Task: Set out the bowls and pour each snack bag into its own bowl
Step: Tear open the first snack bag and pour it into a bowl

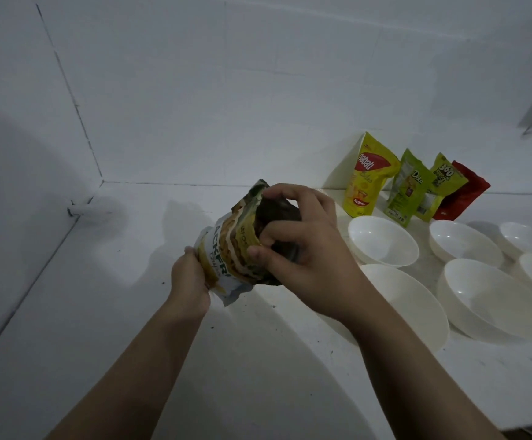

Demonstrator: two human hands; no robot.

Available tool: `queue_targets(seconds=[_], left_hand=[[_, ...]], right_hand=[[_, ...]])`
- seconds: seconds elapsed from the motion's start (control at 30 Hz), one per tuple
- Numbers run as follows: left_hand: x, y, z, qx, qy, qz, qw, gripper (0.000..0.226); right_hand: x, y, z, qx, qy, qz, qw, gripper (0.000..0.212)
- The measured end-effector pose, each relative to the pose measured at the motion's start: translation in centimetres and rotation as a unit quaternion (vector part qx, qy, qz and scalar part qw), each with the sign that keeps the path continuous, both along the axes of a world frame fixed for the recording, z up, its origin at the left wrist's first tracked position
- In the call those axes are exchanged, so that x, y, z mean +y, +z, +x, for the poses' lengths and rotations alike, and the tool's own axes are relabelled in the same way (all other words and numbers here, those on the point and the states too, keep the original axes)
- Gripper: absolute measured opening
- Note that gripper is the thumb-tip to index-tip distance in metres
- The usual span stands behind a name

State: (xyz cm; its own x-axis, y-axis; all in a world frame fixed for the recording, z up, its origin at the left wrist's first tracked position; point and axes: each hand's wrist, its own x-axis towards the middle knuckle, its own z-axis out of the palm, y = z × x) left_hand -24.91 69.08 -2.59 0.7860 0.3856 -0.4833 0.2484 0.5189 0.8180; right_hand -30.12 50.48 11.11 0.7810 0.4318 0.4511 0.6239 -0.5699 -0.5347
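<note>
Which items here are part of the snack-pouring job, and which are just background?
In the job:
- jackfruit chip bag, gripped by left hand and right hand
- yellow Nabati bag, green Deka bag, 360 bag, red bag
- six white bowls, e.g. nearest the bags, all empty

Just there:
- white counter
- white wall

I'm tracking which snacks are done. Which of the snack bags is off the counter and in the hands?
The jackfruit chips bag, gripped by both hands, left hand and right hand. The other four bags stand against the wall.
</note>
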Motion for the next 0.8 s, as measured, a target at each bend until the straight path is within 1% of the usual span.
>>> queue_targets(seconds=[0.1, 0.17, 0.3, 0.37, 0.47, 0.57, 0.63, 0.73, 0.77, 0.8], left_hand=[[-0.7, 0.7, 1.2, -0.014, -0.007, -0.006, 1.000, 0.051], [-1.1, 1.2, 2.0, -0.013, 0.008, -0.005, 1.000, 0.048], [-2.0, 0.8, 3.7, -0.012, 0.025, 0.001, 1.000, 0.043], [-2.4, 0.3, 4.4, -0.015, 0.032, 0.000, 0.999, 0.040], [-3.6, 0.3, 5.5, -0.020, 0.032, 0.005, 0.999, 0.035], [-4.0, 0.6, 7.1, -0.009, 0.056, 0.025, 0.998, 0.043], [-4.0, 0.8, 8.2, -0.012, 0.069, 0.042, 0.997, 0.047], [-4.1, 2.1, 9.5, -0.020, 0.093, 0.072, 0.993, 0.046], [-4.0, 2.6, 9.8, -0.023, 0.102, 0.079, 0.991, 0.046], [-3.9, 2.8, 10.2, -0.026, 0.110, 0.089, 0.990, 0.047]], right_hand=[[-0.6, 0.3, 0.2, 0.005, -0.024, 0.021, 0.999, 0.014], [-1.7, 0.6, 1.3, 0.032, -0.038, 0.004, 0.999, 0.014], [-3.9, 0.4, 4.2, 0.068, -0.060, -0.034, 0.995, 0.025], [-4.5, 0.1, 5.7, 0.056, -0.075, -0.024, 0.995, 0.021], [-5.7, -0.5, 8.4, 0.037, -0.119, 0.006, 0.992, 0.024], [-6.6, -0.9, 11.2, 0.035, -0.149, 0.000, 0.988, 0.017], [-6.7, -1.0, 12.7, 0.038, -0.148, -0.005, 0.988, 0.022], [-6.5, -0.8, 14.9, 0.018, -0.138, -0.016, 0.990, 0.027], [-6.4, -0.5, 15.4, 0.027, -0.136, -0.025, 0.990, 0.025], [-6.4, -0.2, 15.9, 0.055, -0.131, -0.017, 0.990, 0.024]])
